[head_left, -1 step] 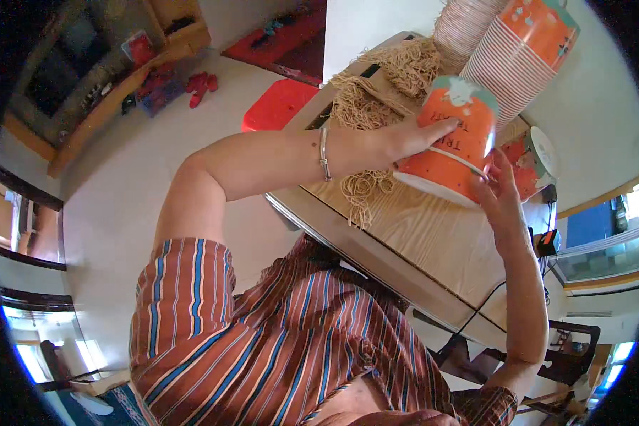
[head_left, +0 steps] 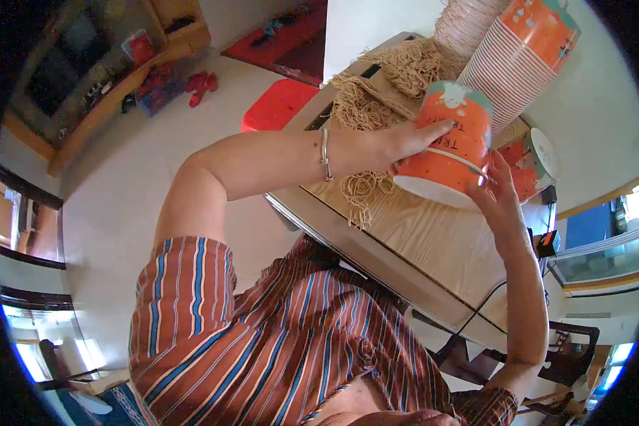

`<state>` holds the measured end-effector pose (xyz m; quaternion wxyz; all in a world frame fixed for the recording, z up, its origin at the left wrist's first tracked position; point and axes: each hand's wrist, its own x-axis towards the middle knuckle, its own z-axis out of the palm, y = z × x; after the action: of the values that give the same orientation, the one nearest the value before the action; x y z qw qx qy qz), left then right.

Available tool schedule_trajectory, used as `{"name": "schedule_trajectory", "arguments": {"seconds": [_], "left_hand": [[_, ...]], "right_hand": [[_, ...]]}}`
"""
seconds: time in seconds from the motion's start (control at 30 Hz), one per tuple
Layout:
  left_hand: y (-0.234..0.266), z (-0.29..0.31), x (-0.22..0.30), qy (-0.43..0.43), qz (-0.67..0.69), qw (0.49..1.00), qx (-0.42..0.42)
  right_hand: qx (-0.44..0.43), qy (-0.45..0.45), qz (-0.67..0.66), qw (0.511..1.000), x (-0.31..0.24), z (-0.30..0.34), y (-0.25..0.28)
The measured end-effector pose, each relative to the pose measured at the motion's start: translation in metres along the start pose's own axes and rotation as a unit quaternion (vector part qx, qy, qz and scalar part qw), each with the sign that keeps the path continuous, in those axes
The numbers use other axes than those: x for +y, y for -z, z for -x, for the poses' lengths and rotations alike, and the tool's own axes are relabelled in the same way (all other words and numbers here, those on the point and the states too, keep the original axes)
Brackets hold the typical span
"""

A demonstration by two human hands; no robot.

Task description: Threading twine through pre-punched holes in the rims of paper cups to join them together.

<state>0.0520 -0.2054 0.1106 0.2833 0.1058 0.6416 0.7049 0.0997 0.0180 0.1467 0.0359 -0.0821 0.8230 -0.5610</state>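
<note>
Two orange paper tubs (head_left: 441, 172), one seated in the other, are tilted in front of me above the table. The far end of the pair carries a teal and white pattern, and a white rim shows between the two. My left hand (head_left: 409, 143) grips them from the left, thumb lying along the printed side, its other fingers hidden behind. At the right, my right hand (head_left: 498, 197) has its fingers bent against the tubs near the middle rim. Another orange tub (head_left: 527, 169) lies just beyond my right fingers, its pale round end showing.
Tall stacks of nested tubs (head_left: 511, 71) lean at the back by the wall. Beige twine bundles (head_left: 412, 67) and a loose coil (head_left: 362, 195) lie on the wooden table (head_left: 433, 245). A black cable (head_left: 484, 302) crosses its right side. A red stool (head_left: 277, 106) stands beyond the left edge.
The held tubs have tipped very slightly to the left, and my right fingers have shifted a little with them. Everything else looks the same.
</note>
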Motion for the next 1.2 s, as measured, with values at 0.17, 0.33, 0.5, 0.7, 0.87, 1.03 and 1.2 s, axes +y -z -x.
{"name": "schedule_trajectory", "arguments": {"seconds": [0.17, 0.33, 0.5, 0.7, 0.87, 1.03, 1.2], "left_hand": [[0.008, -0.01, -0.01, 0.143, 0.002, 0.99, -0.021], [0.025, -0.049, -0.031, 0.196, 0.07, 0.978, -0.008], [0.025, -0.069, -0.023, 0.212, 0.042, 0.976, 0.014], [0.034, -0.054, 0.006, 0.111, -0.049, 0.993, -0.003], [0.044, -0.058, 0.019, 0.03, -0.112, 0.988, 0.1], [0.058, -0.107, -0.002, -0.003, -0.199, 0.974, 0.105], [0.054, -0.08, -0.019, -0.037, -0.186, 0.967, 0.172]], "right_hand": [[-0.082, 0.034, 0.016, 0.996, 0.02, -0.005, 0.013], [-0.083, 0.139, 0.207, 0.965, 0.03, -0.022, 0.015], [-0.021, 0.235, 0.314, 0.92, 0.064, -0.066, 0.037], [0.051, 0.201, 0.358, 0.91, 0.036, -0.113, 0.069], [0.003, 0.207, 0.404, 0.891, 0.029, -0.161, 0.093], [0.016, 0.469, 0.703, 0.535, 0.123, -0.183, 0.15], [-0.02, 0.143, 0.471, 0.87, 0.06, -0.152, 0.092]]}}
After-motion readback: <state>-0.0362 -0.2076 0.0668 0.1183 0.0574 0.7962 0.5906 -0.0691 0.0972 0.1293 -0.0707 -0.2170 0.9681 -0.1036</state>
